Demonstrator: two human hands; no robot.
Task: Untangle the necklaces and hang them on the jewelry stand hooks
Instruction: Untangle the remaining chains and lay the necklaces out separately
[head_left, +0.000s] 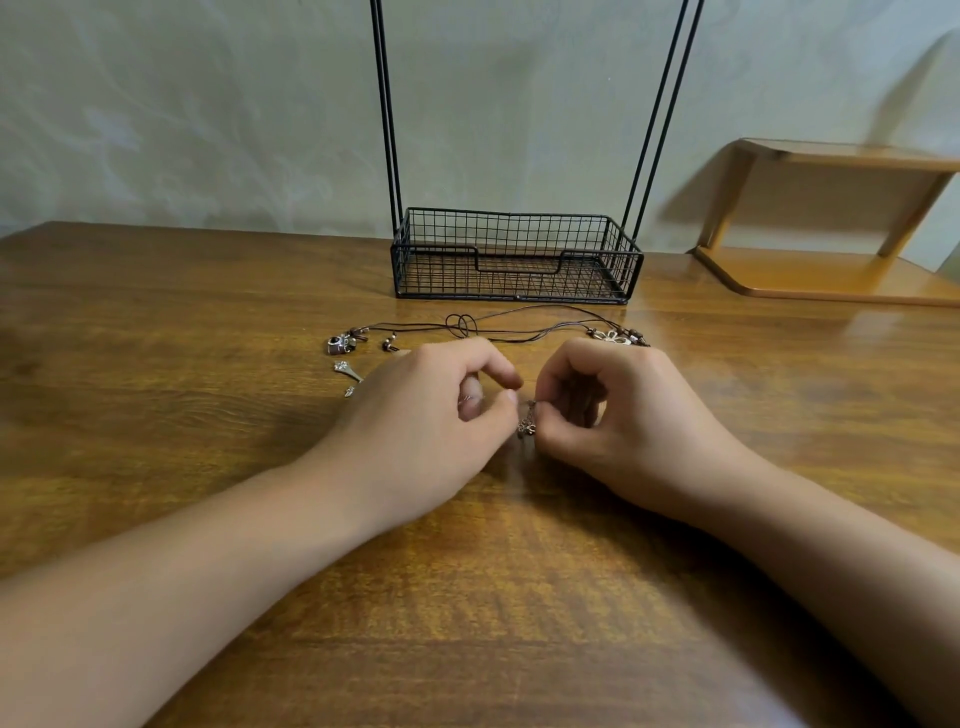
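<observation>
Necklaces (519, 325), tangled, beyond two hands (436, 410).

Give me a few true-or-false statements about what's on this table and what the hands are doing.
1. The wire basket holds necklaces. False: it holds nothing.
2. Both hands work at a small pendant. True: left hand, right hand.
3. A camera charm lies left of the hands. True.
4. A brown cord hangs from the stand's rods. False: it lies on the table.
5. A wooden shelf stands at the right. True.
</observation>
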